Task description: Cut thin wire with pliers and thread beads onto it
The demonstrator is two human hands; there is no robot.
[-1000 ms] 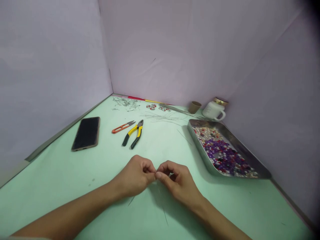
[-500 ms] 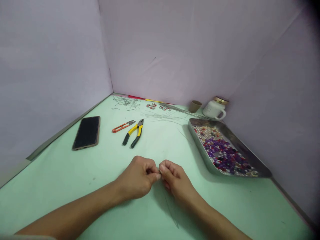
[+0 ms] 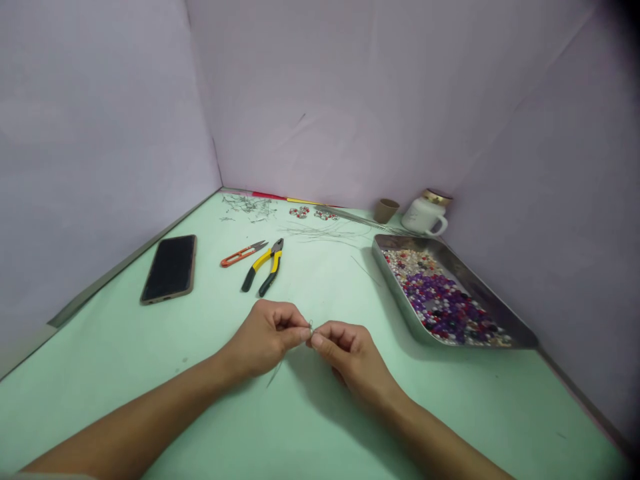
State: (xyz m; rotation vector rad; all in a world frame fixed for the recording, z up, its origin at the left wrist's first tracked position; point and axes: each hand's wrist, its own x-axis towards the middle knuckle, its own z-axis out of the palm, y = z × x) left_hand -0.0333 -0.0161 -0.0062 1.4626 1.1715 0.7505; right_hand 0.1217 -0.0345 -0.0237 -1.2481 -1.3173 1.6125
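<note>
Both hands meet above the green tabletop near its middle. My left hand (image 3: 265, 337) pinches a thin wire (image 3: 311, 325), whose small twisted loop shows between the fingertips. My right hand (image 3: 347, 353) has thumb and forefinger closed on the same wire from the right side. A loose wire end hangs below my left hand. Whether a bead is on the wire is too small to tell. Beyond my left hand lie yellow-and-black pliers (image 3: 264, 267) and orange thread snips (image 3: 244, 254).
A metal tray (image 3: 400, 303) of mixed beads stands at the right. A phone (image 3: 170, 269) lies at the left. Along the back are wire scraps (image 3: 250, 207), beaded pieces (image 3: 300, 212), long wires (image 3: 325, 232), a brown cup (image 3: 386, 211) and a lidded white mug (image 3: 424, 215).
Both hands have shifted slightly left and up. A small wire loop now shows between the fingertips, and the hanging wire end is below my left hand instead of my right.
</note>
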